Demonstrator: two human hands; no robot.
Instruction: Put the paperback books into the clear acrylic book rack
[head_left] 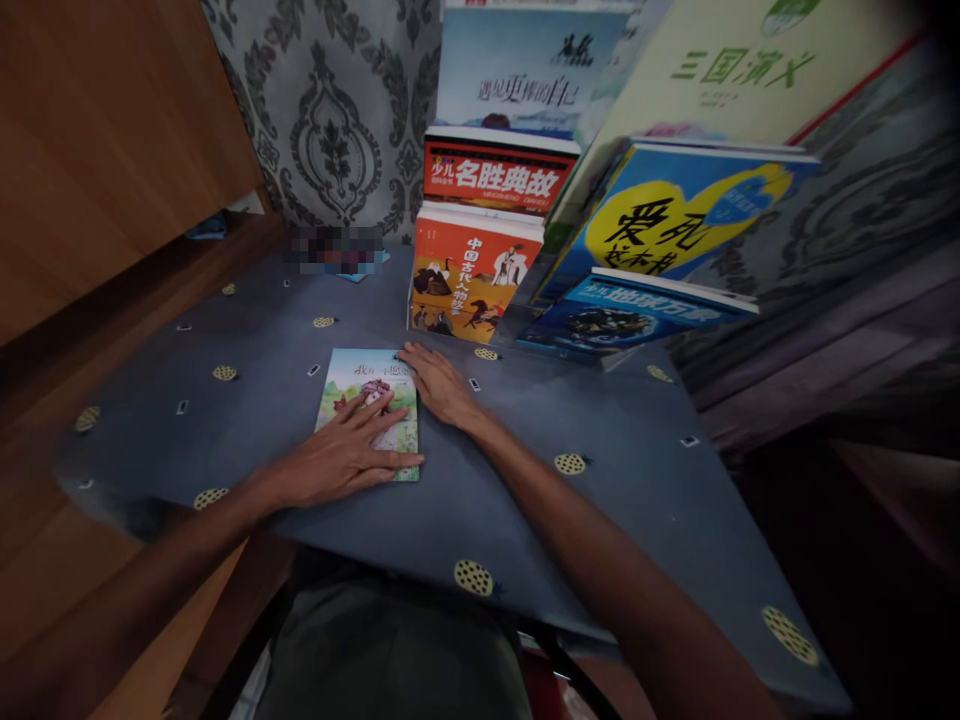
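Note:
A closed book [341, 375] with a pale blue and green illustrated cover lies flat on the table. My left hand [349, 455] rests spread across the lower part of its cover, hiding some of the picture. At the book's upper right corner is my right hand [439, 385], fingers stretched out, with the fingertips on or beside that corner. Neither hand grips anything. Behind the hands an orange book [457, 290] stands upright in a clear rack.
The table [247, 430] wears a grey cloth with yellow pineapple prints. More upright books fill the rack, including a red one [495, 175], a blue and yellow one [675, 215] and a dark blue one [630, 315]. A wooden cabinet [112, 150] stands left, patterned wallpaper [330, 120] behind.

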